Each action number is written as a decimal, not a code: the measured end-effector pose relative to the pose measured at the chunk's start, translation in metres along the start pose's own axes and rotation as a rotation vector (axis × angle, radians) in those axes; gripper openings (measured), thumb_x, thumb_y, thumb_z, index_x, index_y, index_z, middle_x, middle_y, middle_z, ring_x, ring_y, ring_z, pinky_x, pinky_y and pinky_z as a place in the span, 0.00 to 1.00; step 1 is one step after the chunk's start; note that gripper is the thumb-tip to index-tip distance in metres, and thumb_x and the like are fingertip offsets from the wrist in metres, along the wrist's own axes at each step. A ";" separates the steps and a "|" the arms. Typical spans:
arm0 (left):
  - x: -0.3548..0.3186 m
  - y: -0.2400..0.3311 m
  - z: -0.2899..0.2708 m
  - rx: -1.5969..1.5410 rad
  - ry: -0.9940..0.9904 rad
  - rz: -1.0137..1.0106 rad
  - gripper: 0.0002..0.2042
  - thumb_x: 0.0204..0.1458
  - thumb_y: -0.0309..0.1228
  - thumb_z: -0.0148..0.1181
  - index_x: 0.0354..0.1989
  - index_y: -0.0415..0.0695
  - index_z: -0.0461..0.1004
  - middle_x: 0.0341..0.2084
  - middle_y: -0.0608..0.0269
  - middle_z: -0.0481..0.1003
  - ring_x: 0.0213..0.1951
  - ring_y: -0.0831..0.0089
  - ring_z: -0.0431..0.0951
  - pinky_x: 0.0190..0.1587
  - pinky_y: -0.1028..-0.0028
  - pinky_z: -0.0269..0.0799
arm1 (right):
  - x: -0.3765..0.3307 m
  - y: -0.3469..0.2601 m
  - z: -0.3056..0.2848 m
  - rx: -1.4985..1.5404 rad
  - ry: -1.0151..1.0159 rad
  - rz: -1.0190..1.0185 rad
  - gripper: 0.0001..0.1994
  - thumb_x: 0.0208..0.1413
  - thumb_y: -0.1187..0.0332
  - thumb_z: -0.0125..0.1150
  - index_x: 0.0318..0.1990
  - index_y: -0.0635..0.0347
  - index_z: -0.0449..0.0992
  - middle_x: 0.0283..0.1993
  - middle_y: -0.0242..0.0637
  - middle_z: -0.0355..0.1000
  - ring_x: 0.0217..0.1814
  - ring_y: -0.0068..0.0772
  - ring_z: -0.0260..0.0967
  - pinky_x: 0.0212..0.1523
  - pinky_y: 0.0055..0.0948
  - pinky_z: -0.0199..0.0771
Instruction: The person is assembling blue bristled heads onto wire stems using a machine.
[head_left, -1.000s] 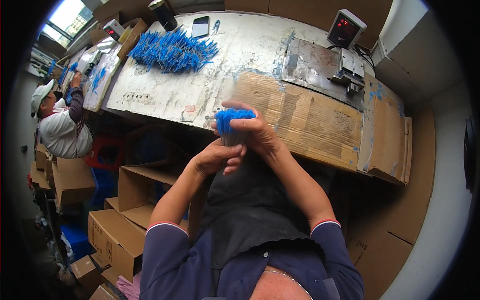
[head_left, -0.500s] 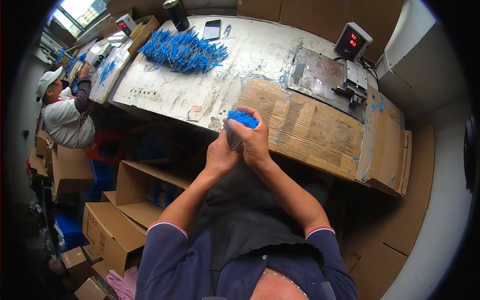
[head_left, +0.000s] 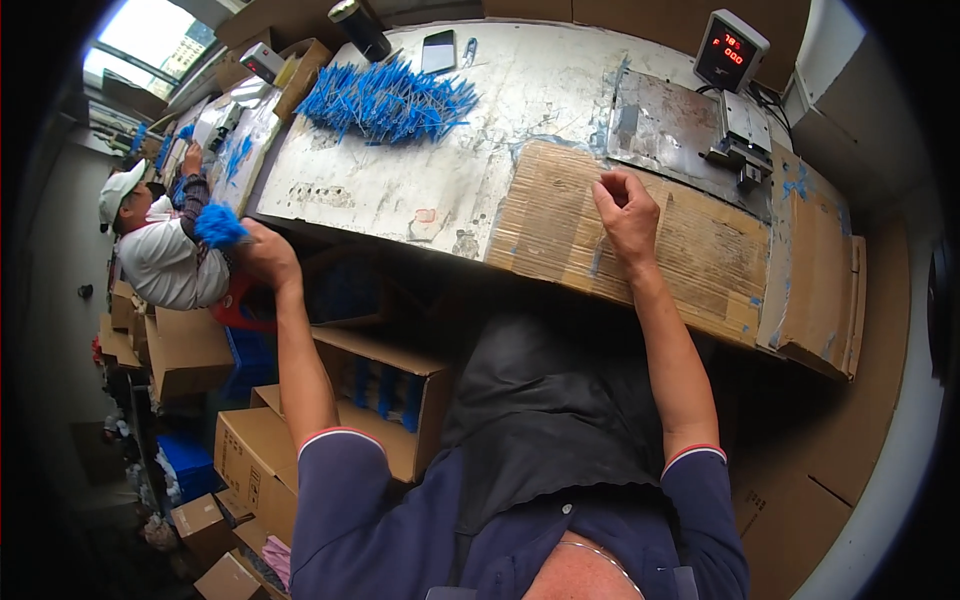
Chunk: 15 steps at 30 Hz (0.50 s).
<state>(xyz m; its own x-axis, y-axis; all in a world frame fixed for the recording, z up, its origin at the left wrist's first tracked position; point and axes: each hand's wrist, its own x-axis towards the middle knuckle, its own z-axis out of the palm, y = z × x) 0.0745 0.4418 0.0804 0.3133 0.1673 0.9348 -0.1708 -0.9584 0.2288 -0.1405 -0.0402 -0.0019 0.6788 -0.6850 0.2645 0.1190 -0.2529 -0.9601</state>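
Note:
My left hand [head_left: 270, 255] is stretched out to the left, past the table's front edge. It is closed around a bundle of thin blue-tipped strands [head_left: 220, 228], whose blue ends point away from the palm. My right hand [head_left: 629, 213] hovers over a cardboard sheet [head_left: 690, 240] on the table, with its fingers loosely curled and nothing visible in them. A large heap of similar thin blue and grey strands [head_left: 385, 100] lies on the far left of the white table [head_left: 390, 200].
A metal plate with a clamp-like fixture [head_left: 740, 150] and a box with a red digital display [head_left: 731, 50] stand at the far right. A phone [head_left: 438, 52] and a dark cylinder [head_left: 360, 30] lie behind the heap. Open cartons [head_left: 250, 450] stand lower left; a co-worker [head_left: 165, 250] sits beyond.
My hands were together around the bundle and have parted. The left hand has carried the bundle out to the left; the right hand has let go and moved right over the cardboard.

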 end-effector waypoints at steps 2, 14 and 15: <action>-0.027 -0.007 0.000 0.169 -0.393 0.095 0.12 0.61 0.35 0.54 0.41 0.37 0.71 0.34 0.42 0.81 0.38 0.44 0.82 0.43 0.51 0.75 | -0.002 0.003 -0.005 -0.172 -0.086 -0.084 0.08 0.58 0.70 0.66 0.41 0.64 0.80 0.34 0.33 0.80 0.35 0.22 0.77 0.39 0.25 0.77; 0.047 0.009 0.007 0.057 -0.020 -0.169 0.16 0.64 0.38 0.52 0.36 0.36 0.76 0.39 0.42 0.81 0.41 0.40 0.80 0.43 0.50 0.74 | 0.000 0.004 -0.006 -0.062 -0.021 -0.032 0.06 0.58 0.72 0.65 0.40 0.63 0.81 0.34 0.32 0.80 0.33 0.21 0.74 0.39 0.23 0.75; 0.004 -0.001 0.014 0.104 -0.268 -0.091 0.15 0.65 0.38 0.50 0.39 0.36 0.75 0.38 0.42 0.81 0.42 0.41 0.80 0.46 0.47 0.74 | 0.001 0.004 -0.004 -0.062 -0.042 -0.018 0.06 0.58 0.72 0.65 0.40 0.63 0.81 0.33 0.33 0.80 0.33 0.21 0.74 0.39 0.23 0.75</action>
<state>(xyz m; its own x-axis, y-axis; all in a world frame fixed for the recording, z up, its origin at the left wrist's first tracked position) 0.0893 0.4399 0.0796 0.5606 0.2002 0.8035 -0.0386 -0.9629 0.2669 -0.1420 -0.0444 -0.0054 0.7071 -0.6509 0.2765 0.0871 -0.3079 -0.9474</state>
